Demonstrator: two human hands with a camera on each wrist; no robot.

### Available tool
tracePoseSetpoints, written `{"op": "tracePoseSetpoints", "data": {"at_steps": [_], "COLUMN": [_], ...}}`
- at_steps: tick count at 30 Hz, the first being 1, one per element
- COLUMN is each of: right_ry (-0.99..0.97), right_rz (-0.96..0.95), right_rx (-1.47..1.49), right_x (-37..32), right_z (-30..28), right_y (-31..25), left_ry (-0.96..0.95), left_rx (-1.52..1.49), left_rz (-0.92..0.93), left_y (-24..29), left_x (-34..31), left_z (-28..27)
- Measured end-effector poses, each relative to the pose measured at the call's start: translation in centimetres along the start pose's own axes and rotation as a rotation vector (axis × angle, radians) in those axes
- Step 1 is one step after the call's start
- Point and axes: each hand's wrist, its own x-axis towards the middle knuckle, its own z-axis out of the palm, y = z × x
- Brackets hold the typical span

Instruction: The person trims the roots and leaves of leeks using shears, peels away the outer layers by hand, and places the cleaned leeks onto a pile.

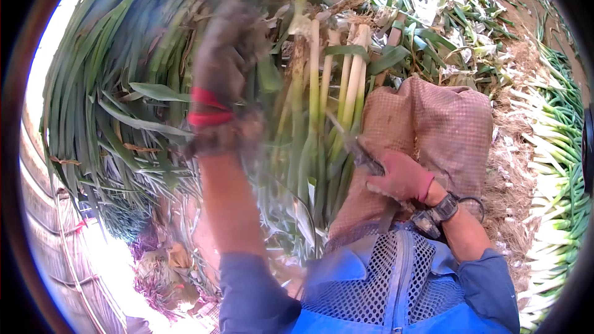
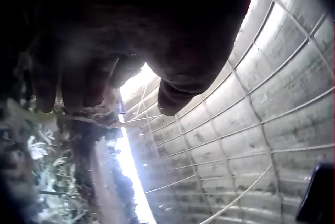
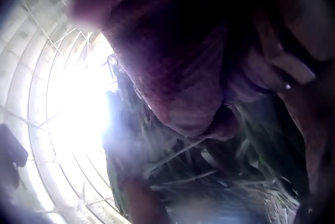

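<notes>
Blurred in the head view, my left hand (image 1: 226, 55) wears a dark glove with a red band and hangs over the left part of a leek pile (image 1: 93, 86). The left wrist view has its fingers (image 2: 73, 80) pointing down, thumb apart, with nothing visible held between them. My right hand (image 1: 403, 176), in a pinkish glove, grips a small tool (image 1: 364, 156) that looks like a knife, near several upright leeks (image 1: 315, 99). In the right wrist view the gloved right hand (image 3: 172, 77) is dark and its grip is hard to make out.
A brown checked sack (image 1: 445, 124) lies in front of the body, right of the upright leeks. Leaf scraps (image 1: 433, 0) cover the ground behind. A row of leeks (image 1: 557, 210) runs down the far right. A curved, ribbed translucent wall (image 2: 251, 130) stands at the left side.
</notes>
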Motion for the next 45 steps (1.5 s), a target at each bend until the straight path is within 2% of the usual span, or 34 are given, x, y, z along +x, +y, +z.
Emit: {"op": "tracePoseSetpoints", "data": {"at_steps": [1,3,4,5,6,8,10,11,13,15,17,19,20,22,23,25,27,35,37,41,43,45], "right_ry": [-0.004,0.0,-0.005,-0.125,-0.244,-0.243,-0.241,-0.214,-0.195,-0.06,-0.064,-0.068,-0.105,-0.141,-0.191,-0.242,-0.325,-0.214,-0.115,-0.109,-0.183,-0.231], "right_rz": [-0.001,-0.128,-0.129,0.011,0.152,0.131,0.111,0.175,0.24,0.138,0.186,0.234,0.251,0.265,0.221,0.179,0.109,0.22,0.238,0.211,0.151,0.168], "right_rx": [0.005,-0.071,-0.07,-0.107,-0.144,-0.123,-0.096,-0.101,-0.101,-0.058,-0.068,-0.079,-0.128,-0.183,-0.176,-0.167,-0.214,-0.286,-0.313,-0.327,-0.306,-0.261], "right_x": [-0.4,-1.0,-0.9,-0.8,-0.7,-0.5,0.1,1.1,2.8,4.6,6.8,7.3,7.1,6.3,4.9,2.7,1.4,7.0,8.0,6.8,4.5,1.9], "right_z": [0.8,2.0,1.5,0.5,0.0,0.8,1.5,1.4,1.3,1.0,-0.3,-1.1,-1.9,-2.7,-2.4,-1.2,0.2,-0.6,-0.6,-1.4,-0.7,-0.3], "right_y": [0.3,0.7,-0.4,-2.3,-3.4,-2.7,-2.4,-2.3,-1.6,-0.8,-0.8,-2.0,-3.1,-4.3,-4.6,-4.5,-4.0,-4.7,-4.6,-4.6,-3.4,-3.7], "left_ry": [0.134,0.104,0.141,0.18,0.159,0.144,0.267,0.272,0.282,0.27,0.25,0.259,0.259,0.267,0.269,0.214,0.23,0.214,0.202,0.129,0.12,0.099], "left_rx": [0.114,0.306,0.286,0.264,0.378,0.488,0.394,0.393,0.173,0.275,0.376,0.737,0.737,1.092,1.09,1.086,1.094,1.157,1.098,1.207,1.305,1.288], "left_rz": [-0.1,-0.204,-0.245,-0.285,-0.312,-0.346,-0.403,-0.409,-0.496,-0.456,-0.401,-0.359,-0.356,-0.252,-0.252,-0.394,-0.395,-0.467,-0.48,-0.521,-0.492,-0.528], "left_y": [-2.3,-8.7,-11.1,-13.3,-15.7,-19.8,-21.4,-22.0,-21.5,-24.0,-25.1,-25.5,-25.4,-23.8,-23.1,-22.6,-22.7,-21.7,-21.4,-21.3,-21.6,-21.7], "left_x": [-0.5,-2.4,-4.1,-6.0,-7.5,-9.7,-11.3,-11.8,-12.6,-12.7,-12.4,-12.7,-12.9,-13.1,-13.1,-13.2,-13.1,-12.8,-13.1,-12.9,-12.6,-12.0], "left_z": [-0.2,-3.1,-3.2,-3.4,-4.8,-7.0,-7.3,-7.8,-7.7,-9.1,-9.4,-7.9,-7.1,-4.8,-3.9,-2.8,-2.4,-1.8,-1.2,0.1,0.3,-0.1]}}
